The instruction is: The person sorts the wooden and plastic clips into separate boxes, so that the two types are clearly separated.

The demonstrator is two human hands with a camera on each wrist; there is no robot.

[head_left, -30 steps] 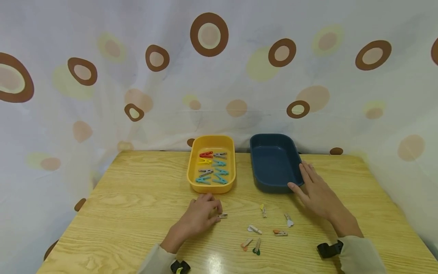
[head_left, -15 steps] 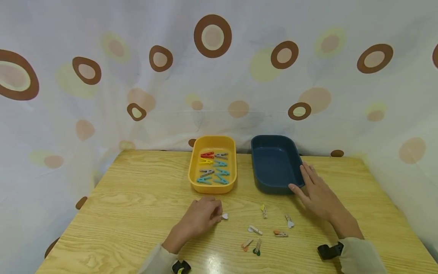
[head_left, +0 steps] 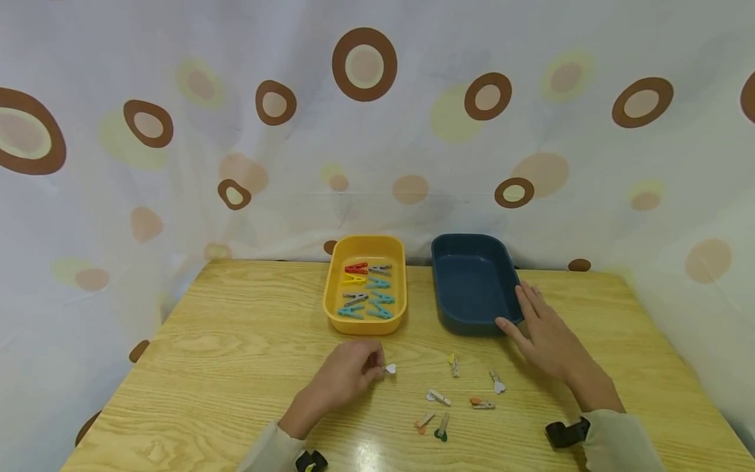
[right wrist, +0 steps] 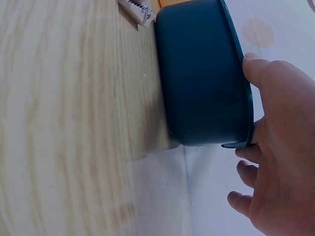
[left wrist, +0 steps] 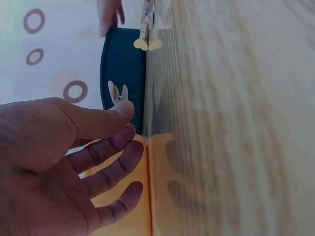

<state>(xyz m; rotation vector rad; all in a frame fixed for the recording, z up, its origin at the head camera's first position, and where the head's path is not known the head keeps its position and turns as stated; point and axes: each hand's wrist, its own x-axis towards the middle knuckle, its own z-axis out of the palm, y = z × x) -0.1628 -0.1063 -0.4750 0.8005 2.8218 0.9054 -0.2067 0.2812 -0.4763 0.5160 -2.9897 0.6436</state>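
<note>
Clothespin (head_left: pixel 388 369) lies left-right, its heart tip pointing right, pinched by your left hand (head_left: pixel 345 377); your right hand (head_left: pixel 545 334) rests flat, fingers straight, against the blue tray (head_left: pixel 472 278).

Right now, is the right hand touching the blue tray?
Touching. In the right wrist view the right hand lies against the rim of the blue tray, thumb on its edge; the head view shows its fingers along the tray's right side.
</note>
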